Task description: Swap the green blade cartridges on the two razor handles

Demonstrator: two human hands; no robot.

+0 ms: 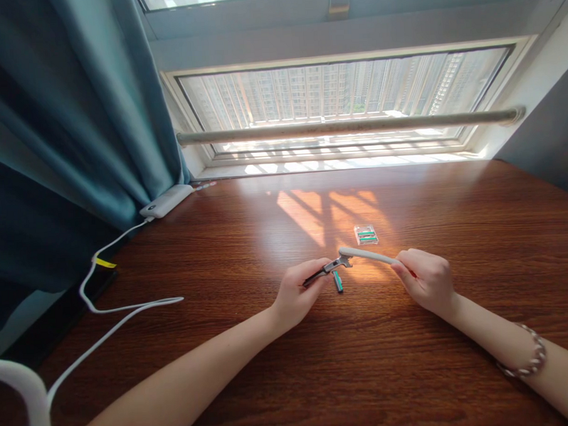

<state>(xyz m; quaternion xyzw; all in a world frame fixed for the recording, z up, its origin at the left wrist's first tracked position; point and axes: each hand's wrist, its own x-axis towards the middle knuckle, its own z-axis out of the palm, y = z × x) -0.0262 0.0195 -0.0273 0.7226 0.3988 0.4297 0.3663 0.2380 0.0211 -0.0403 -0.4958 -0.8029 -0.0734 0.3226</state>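
Note:
My right hand (425,279) is closed around a white razor handle (365,254), held just above the wooden table (272,364). My left hand (297,294) pinches a dark razor cartridge (317,274) at the metal head (340,262) of that handle. A loose green-striped cartridge (337,281) lies on the table right below the razor head. A clear plastic case (366,234) with green-striped cartridges inside sits a little farther back in the sunlit patch.
A white power bank (167,200) lies at the table's back left by a teal curtain (63,122), with its white cable (119,308) trailing toward the near left corner. A window with a rail (350,127) runs along the far edge.

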